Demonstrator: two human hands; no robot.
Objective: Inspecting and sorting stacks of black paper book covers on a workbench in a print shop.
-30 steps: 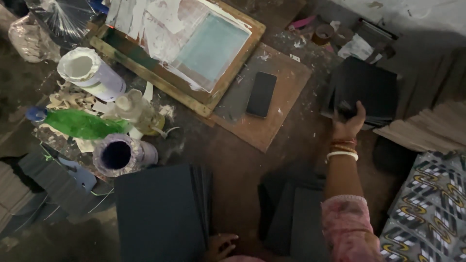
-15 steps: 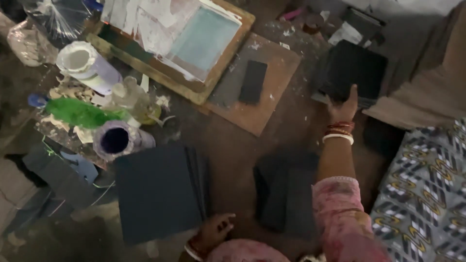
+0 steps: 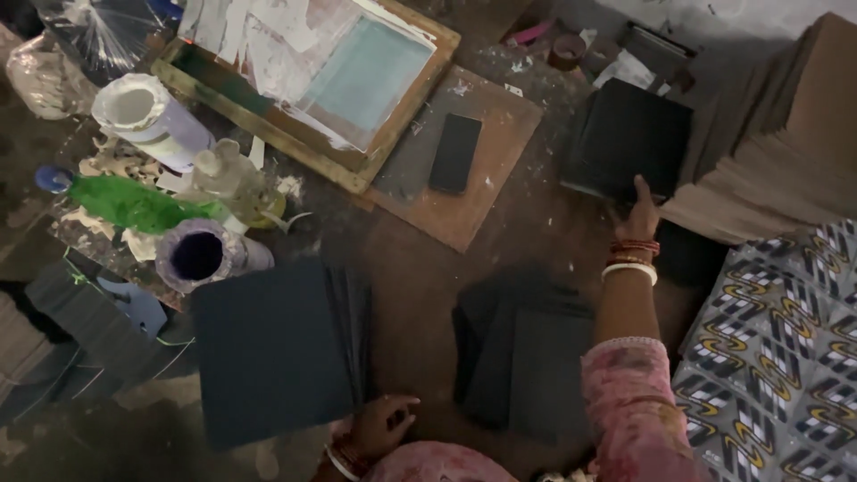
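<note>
Lying at the far left are a white tub [image 3: 134, 107], a green bottle [image 3: 134, 205] and a purple-rimmed cup [image 3: 198, 254], all close together on the floor [image 3: 420, 268]. Just near of them sits a stack of dark sheets [image 3: 277, 348]. The left hand [image 3: 379, 424] rests at that stack's near right corner, fingers curled loosely and apart from one another; whether they pinch a sheet I cannot tell. A wooden printing frame [image 3: 312, 80] lies far, with a brown board [image 3: 464, 170] to its right carrying a black phone [image 3: 455, 152]. Another dark pile [image 3: 522, 357] lies near the middle. The right hand [image 3: 638, 214], bangles at the wrist, reaches far, its grip spread open with fingertips touching the near edge of a black sheet stack [image 3: 629, 143]. Brown cardboard [image 3: 786, 161] is heaped at far right, above patterned cloth [image 3: 786, 357].
</note>
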